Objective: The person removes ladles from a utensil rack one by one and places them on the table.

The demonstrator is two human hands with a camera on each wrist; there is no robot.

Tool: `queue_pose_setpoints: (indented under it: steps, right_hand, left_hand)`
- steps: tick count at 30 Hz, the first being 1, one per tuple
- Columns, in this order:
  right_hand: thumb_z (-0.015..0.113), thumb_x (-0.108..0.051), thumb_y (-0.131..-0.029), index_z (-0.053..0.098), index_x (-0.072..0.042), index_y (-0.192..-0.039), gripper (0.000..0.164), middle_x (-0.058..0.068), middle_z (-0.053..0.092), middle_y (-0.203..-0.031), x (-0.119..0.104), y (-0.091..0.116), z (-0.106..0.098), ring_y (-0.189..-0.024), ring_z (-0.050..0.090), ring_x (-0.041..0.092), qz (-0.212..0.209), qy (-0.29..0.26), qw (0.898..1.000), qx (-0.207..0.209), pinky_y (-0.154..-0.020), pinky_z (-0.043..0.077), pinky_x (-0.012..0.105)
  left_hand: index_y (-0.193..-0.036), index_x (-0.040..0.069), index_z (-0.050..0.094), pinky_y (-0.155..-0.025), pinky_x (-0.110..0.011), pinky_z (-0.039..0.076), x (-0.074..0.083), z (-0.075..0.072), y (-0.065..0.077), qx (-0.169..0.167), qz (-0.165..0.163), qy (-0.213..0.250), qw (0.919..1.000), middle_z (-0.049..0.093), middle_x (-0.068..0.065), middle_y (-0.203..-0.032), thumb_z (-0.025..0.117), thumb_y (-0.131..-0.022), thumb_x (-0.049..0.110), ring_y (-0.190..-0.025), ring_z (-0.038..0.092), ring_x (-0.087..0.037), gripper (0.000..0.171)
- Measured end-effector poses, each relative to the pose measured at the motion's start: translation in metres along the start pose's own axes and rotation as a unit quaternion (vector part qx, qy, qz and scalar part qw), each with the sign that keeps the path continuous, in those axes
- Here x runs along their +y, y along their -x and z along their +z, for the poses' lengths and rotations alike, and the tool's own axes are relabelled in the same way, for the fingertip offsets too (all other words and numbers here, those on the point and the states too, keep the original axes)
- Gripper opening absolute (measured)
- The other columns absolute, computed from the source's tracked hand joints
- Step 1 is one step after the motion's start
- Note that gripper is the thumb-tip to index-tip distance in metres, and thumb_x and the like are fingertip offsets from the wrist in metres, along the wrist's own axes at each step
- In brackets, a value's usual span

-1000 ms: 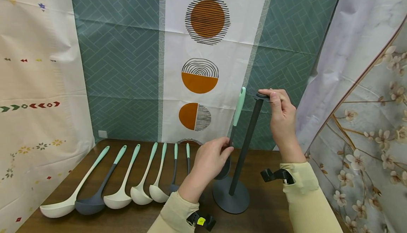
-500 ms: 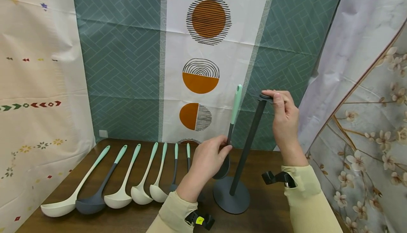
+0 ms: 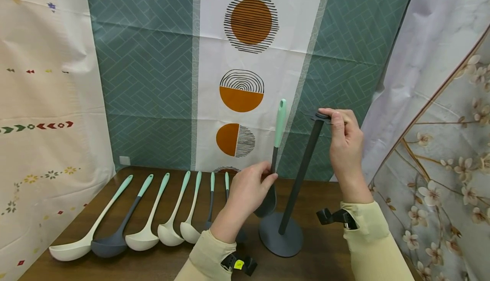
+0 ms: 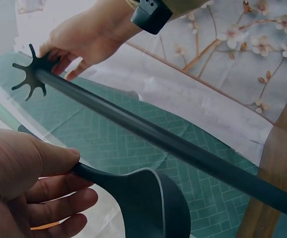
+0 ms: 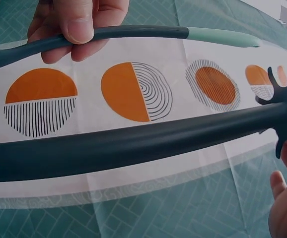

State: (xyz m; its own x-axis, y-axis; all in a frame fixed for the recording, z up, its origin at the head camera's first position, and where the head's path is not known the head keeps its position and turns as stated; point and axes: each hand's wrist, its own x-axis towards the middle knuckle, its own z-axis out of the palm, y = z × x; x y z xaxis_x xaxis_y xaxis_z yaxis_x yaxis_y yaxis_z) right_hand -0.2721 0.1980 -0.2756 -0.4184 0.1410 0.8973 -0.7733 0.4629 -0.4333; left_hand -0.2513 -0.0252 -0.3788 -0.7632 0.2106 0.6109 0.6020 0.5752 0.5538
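My left hand (image 3: 249, 187) pinches the dark grey stem of a ladle (image 3: 280, 123) between thumb and fingers. The ladle stands upright, mint handle on top, its dark bowl (image 4: 151, 208) hanging below the hand. To its right rises a dark grey utensil stand (image 3: 300, 181) with a round base (image 3: 281, 235) on the table. At the top, my right hand (image 3: 346, 144) grips the edge of its hook ring (image 4: 32, 74), whose several curved prongs fan outward. Ladle and pole are apart. In the right wrist view, the ladle stem (image 5: 138, 32) runs alongside the pole (image 5: 148, 139).
A row of ladles lies on the brown table (image 3: 321, 238) to the left, mint handles pointing to the back. Among them are a large white ladle (image 3: 72, 251) and a dark grey ladle (image 3: 109, 245). My left forearm partly hides the rightmost ones. Patterned cloths (image 3: 145, 81) surround the table.
My left hand has carried the ladle slightly left, away from the pole, its handle tip rising a little. My right hand and the stand have shifted slightly right.
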Motion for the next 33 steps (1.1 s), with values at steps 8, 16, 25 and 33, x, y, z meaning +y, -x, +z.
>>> queue_pose_setpoints:
  steps: [8,16,25,33]
  right_hand:
    - [0.049,-0.020,-0.120,0.081,-0.005,-0.128,0.036,-0.016,0.061,-0.111,0.003,-0.001,0.000,-0.105,0.054,0.007,0.015,0.038,0.999,0.001,-0.086,0.035,0.028]
    - [0.049,-0.018,-0.120,0.081,-0.005,-0.128,0.036,-0.016,0.061,-0.112,0.008,-0.002,0.003,-0.105,0.054,0.006,0.011,0.037,0.999,0.000,-0.087,0.035,0.028]
    - [0.049,-0.020,-0.120,0.081,-0.007,-0.128,0.036,-0.017,0.062,-0.112,0.009,-0.004,0.004,-0.106,0.054,0.007,0.008,0.027,1.000,-0.008,-0.087,0.034,0.029]
    - [0.049,-0.017,-0.119,0.081,-0.004,-0.127,0.036,-0.017,0.061,-0.111,0.011,-0.005,0.004,-0.107,0.053,0.006,0.004,0.030,1.000,-0.001,-0.087,0.034,0.028]
  left_hand:
    - [-0.095,0.021,0.073,-0.062,-0.030,0.047,-0.003,0.001,-0.001,0.006,-0.013,-0.011,0.9998,0.073,0.008,-0.088,0.083,-0.103,0.023,-0.067,0.056,-0.008,0.012]
    - [-0.092,0.021,0.072,-0.062,-0.030,0.047,-0.010,0.005,-0.001,0.006,-0.029,-0.022,0.9993,0.072,0.009,-0.085,0.084,-0.101,0.027,-0.068,0.058,-0.008,0.016]
    - [-0.091,0.020,0.070,-0.059,-0.029,0.046,-0.025,0.010,0.004,-0.005,-0.053,-0.052,0.9972,0.066,0.009,-0.077,0.085,-0.101,0.029,-0.064,0.055,-0.009,0.020]
    - [-0.090,0.016,0.069,-0.056,-0.030,0.044,-0.040,0.014,0.010,-0.028,-0.075,-0.082,0.9935,0.060,0.007,-0.072,0.086,-0.100,0.027,-0.061,0.052,-0.011,0.023]
